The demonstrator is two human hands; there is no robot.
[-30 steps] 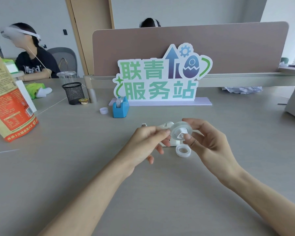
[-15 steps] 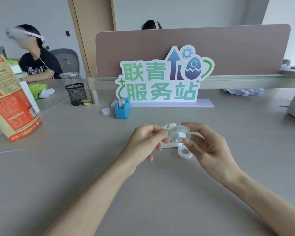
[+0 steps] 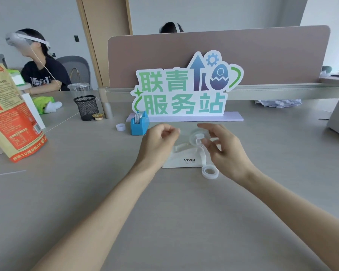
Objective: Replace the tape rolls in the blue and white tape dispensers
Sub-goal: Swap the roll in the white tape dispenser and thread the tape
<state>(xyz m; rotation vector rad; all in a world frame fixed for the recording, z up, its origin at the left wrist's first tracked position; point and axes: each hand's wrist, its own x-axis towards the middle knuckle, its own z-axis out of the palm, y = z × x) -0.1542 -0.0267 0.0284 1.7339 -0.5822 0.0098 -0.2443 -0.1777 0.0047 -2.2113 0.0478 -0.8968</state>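
Observation:
The white tape dispenser (image 3: 184, 160), marked VIVID, stands on the table between my hands. Above its rear, my right hand (image 3: 223, 151) holds a clear tape roll (image 3: 197, 137) on a white hub between its fingertips. My left hand (image 3: 159, 141) is pinched shut just left of the roll, seemingly on the tape's loose end, though the clear strip barely shows. A second tape ring (image 3: 209, 171) lies flat at the dispenser's right front corner. The blue tape dispenser (image 3: 139, 126), with a roll in it, stands further back to the left.
A small white ring (image 3: 120, 127) lies left of the blue dispenser. A standing sign (image 3: 186, 90) is behind, a black mesh cup (image 3: 86, 107) and an orange bag (image 3: 10, 116) to the left. A person sits at the far left.
My hands rose and moved away from me over the white dispenser. The left hand's pinched fingers drew apart from the roll, to the left. The view came closer.

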